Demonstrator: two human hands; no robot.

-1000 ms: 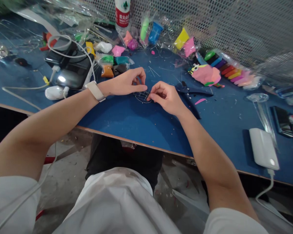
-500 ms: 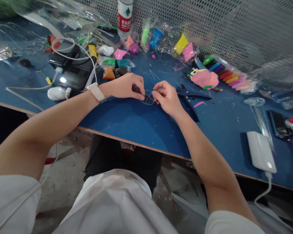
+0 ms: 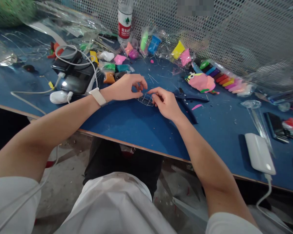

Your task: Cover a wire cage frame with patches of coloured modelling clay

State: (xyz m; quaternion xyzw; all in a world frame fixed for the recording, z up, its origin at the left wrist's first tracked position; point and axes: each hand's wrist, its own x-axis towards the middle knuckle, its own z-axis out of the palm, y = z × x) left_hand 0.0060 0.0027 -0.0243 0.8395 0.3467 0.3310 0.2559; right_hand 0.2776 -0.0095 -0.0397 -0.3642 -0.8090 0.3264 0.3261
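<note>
A small oval frame of thin wire (image 3: pixel 145 99), crossed by a wire grid, sits between my two hands over the blue table (image 3: pixel 136 126). My left hand (image 3: pixel 127 87), with a pale watch band on the wrist, pinches the frame's left edge with curled fingers. My right hand (image 3: pixel 164 102) pinches its right edge between thumb and fingertips. Just right of that hand lie dark pliers (image 3: pixel 190 99) and a pink sliver of clay (image 3: pixel 197 106).
Small bags of coloured clay (image 3: pixel 117 65) and a pink clay figure (image 3: pixel 200 82) lie behind my hands. Phones with white cables (image 3: pixel 75 78) are at the left, a water bottle (image 3: pixel 125 21) at the back by a mesh wall, a white power bank (image 3: pixel 258 152) at right.
Both hands have shifted slightly on the wire frame and lifted it a little off the table. The view has tilted a bit.
</note>
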